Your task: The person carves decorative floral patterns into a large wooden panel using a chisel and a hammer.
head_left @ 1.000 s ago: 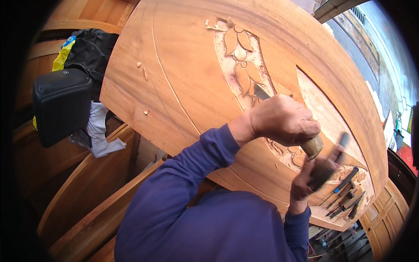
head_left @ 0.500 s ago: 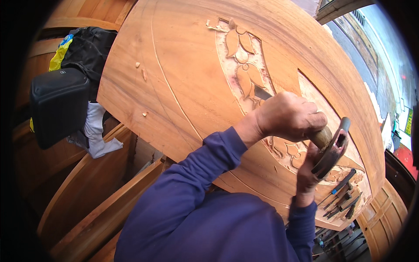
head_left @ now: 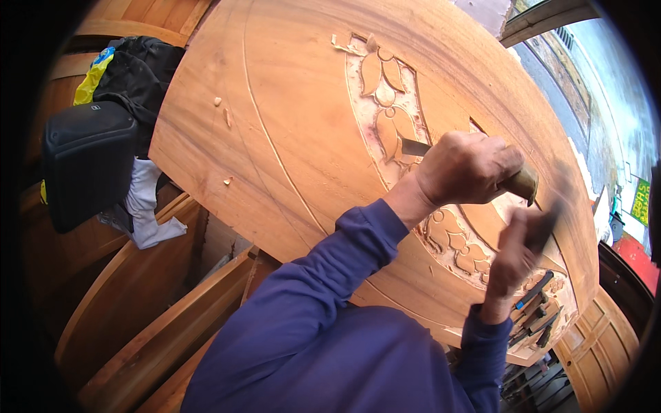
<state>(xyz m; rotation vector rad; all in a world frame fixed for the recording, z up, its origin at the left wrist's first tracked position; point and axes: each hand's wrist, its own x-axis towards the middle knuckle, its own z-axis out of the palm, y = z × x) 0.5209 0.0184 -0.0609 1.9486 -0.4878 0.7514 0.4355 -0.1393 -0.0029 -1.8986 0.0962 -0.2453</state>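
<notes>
A large wooden panel [head_left: 303,103] lies under my hands, with a carved band of leaf shapes [head_left: 381,74] running along it. My left hand [head_left: 463,168] is wrapped round a chisel, whose flat metal blade [head_left: 414,147] rests against the carved band. The chisel's handle end [head_left: 525,186] sticks out of the fist toward the right. Close to that end, my right hand [head_left: 513,258] grips a hammer [head_left: 551,213] with a dark head, smeared by motion. The hammer's handle is mostly hidden by the hand.
Several carving tools [head_left: 536,306] lie at the panel's lower right end. Wood chips [head_left: 227,118] are scattered on the left part. Beyond the left edge are a black case [head_left: 89,165], a white cloth [head_left: 146,199] and a black bag [head_left: 141,76]. Other wooden panels [head_left: 131,275] stand below.
The hammer and my right hand have swung away from the chisel's handle end, toward the right. My left hand has shifted slightly right in the picture, still holding the chisel.
</notes>
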